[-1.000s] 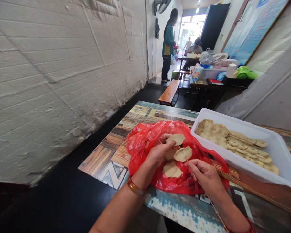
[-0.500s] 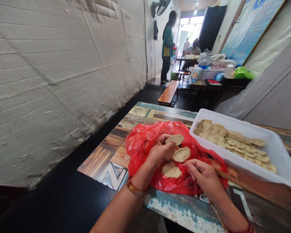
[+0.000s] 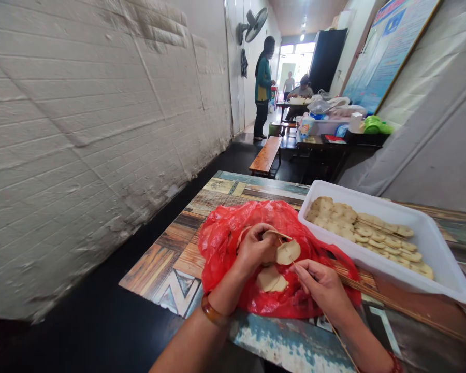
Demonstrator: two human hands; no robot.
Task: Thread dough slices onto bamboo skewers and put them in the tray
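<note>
My left hand (image 3: 254,248) is closed on the edge of a pale, flat, round slice (image 3: 278,235), seen almost edge-on. A thin bamboo skewer (image 3: 339,336) is pinched between the thumb and fingers of my right hand (image 3: 320,280), its long end trailing back under my wrist. One pale slice (image 3: 288,253) is threaded near the skewer's tip, close beside my left fingers. Whether the tip has gone into the left-hand slice is hard to see. Below both hands, more loose slices (image 3: 271,280) lie on an opened red plastic bag (image 3: 221,233). The kind of food is unclear.
At right stands a white tray (image 3: 456,269) holding several skewered slices (image 3: 373,233). Bare skewers (image 3: 396,298) lie on the patterned table (image 3: 171,243) in front of it. Beyond are a wooden bench (image 3: 266,155), a cluttered table and people. A white wall runs along the left.
My left hand has tilted its slice from face-up to nearly edge-on, beside the skewer's tip. My right hand keeps its pinch on the skewer. The view has shifted slightly upward.
</note>
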